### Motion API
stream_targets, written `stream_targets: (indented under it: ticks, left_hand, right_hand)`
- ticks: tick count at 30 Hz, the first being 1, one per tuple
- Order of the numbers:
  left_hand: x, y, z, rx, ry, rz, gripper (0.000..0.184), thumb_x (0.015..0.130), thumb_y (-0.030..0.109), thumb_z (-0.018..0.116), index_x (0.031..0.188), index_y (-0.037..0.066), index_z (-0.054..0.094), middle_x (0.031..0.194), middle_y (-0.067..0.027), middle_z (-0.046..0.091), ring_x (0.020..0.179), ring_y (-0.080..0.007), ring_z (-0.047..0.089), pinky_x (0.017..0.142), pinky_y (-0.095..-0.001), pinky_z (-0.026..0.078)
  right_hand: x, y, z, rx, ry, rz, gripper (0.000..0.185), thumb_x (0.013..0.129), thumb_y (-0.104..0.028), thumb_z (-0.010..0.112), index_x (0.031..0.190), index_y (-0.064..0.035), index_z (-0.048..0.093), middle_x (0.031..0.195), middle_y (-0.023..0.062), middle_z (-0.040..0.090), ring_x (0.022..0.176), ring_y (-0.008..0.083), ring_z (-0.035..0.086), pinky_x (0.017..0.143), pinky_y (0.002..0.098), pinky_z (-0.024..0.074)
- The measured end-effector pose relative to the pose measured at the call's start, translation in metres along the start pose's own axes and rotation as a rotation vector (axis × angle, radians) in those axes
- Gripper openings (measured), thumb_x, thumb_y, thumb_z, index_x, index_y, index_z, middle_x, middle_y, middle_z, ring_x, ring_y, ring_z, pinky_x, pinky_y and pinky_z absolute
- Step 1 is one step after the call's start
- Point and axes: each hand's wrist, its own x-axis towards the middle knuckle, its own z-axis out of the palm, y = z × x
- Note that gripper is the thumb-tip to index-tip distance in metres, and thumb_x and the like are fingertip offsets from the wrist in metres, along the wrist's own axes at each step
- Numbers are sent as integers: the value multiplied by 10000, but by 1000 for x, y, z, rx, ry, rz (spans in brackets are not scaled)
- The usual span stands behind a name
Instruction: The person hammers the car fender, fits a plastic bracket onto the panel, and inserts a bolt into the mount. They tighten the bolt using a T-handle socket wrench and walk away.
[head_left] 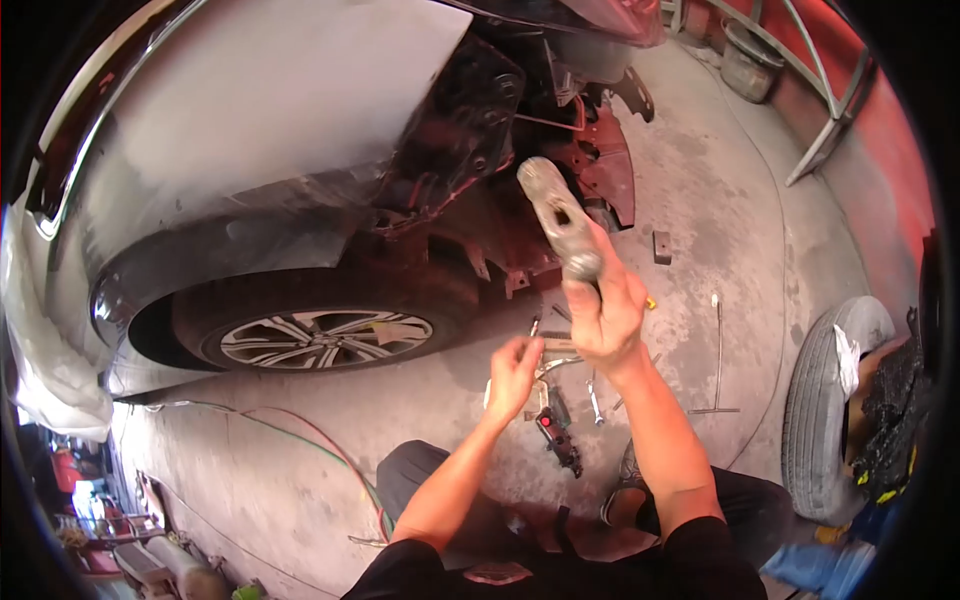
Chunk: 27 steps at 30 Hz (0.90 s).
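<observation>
My right hand [608,312] is raised in front of the car's opened front corner, its fingers closed round a worn metal hammer-like tool [560,222] that points up and to the left. Lower and to the left, my left hand [514,378] has its fingers pinched together around a small thin item [535,326], too small to name. Beneath the hands, tools lie on the floor, among them a wrench [596,402] and a black tool with a red button [556,440].
At the left stands the car with its fender [250,120] and front wheel [325,340]. A loose tire [825,410] is at the right. A T-shaped bar [718,355] and a small block [662,247] lie on the floor; hoses [330,450] run at lower left.
</observation>
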Motion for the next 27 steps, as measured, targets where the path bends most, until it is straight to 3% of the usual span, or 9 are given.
stream_targets:
  ticks: [2,4,5,6,10,16,18,22,27]
  left_hand:
    - [11,79,-10,-201,67,114,265,1032,257,636,1031,0,702,872,8,672,852,-76,562,746,-262,465]
    - [21,133,-26,-410,95,180,275,1042,264,619,1156,19,668,775,22,585,586,-25,452,499,-204,344]
    - [25,159,-29,-599,87,167,315,1048,281,602,1227,25,641,692,39,493,494,-14,340,417,-205,242]
    - [30,180,-33,-612,43,226,395,1073,385,545,1246,32,582,679,60,402,486,-31,313,415,-205,236]
    - [52,209,-37,-813,-114,284,379,1070,443,530,1167,83,597,672,57,387,479,-39,305,426,-210,220]
    - [80,209,-37,-982,-135,306,409,1043,547,531,1005,152,630,665,66,382,474,-47,294,434,-219,203]
    - [83,211,-36,-924,-114,371,402,1042,543,535,1007,154,627,671,68,386,479,-48,292,435,-222,204]
    - [74,234,-23,-808,220,241,558,1003,630,521,711,157,480,581,75,309,456,-48,253,430,-235,201]
    - [80,212,-30,-863,45,374,362,1055,501,531,1073,143,583,709,78,429,499,-37,327,416,-237,225]
  right_hand:
    - [16,7,14,3,13,-103,498,983,-138,669,1428,43,536,1192,223,713,788,287,741,639,348,580]
    - [27,13,24,25,9,-166,511,969,-133,685,1428,38,539,1202,221,708,776,307,733,616,359,577]
    - [34,13,30,12,57,-224,528,944,-114,704,1428,27,547,1053,197,726,709,297,704,581,364,552]
    - [38,13,32,-2,44,-219,536,933,-107,711,1428,24,549,993,185,713,686,289,689,569,364,542]
    - [54,20,40,-16,49,-234,581,888,-87,738,1433,1,557,731,115,602,577,250,607,514,371,492]
    - [69,25,33,-63,5,-240,585,881,-101,746,1432,-20,568,700,95,574,556,225,591,500,369,482]
    - [71,25,32,-70,-19,-221,562,902,-109,727,1432,-16,564,776,117,600,615,247,617,536,370,501]
    - [69,19,23,-71,-124,-186,464,1007,-121,630,1440,11,529,1148,228,724,919,369,751,723,371,604]
    - [74,22,29,-72,-94,-141,475,994,-122,646,1423,44,526,1145,236,722,916,371,750,712,371,602]
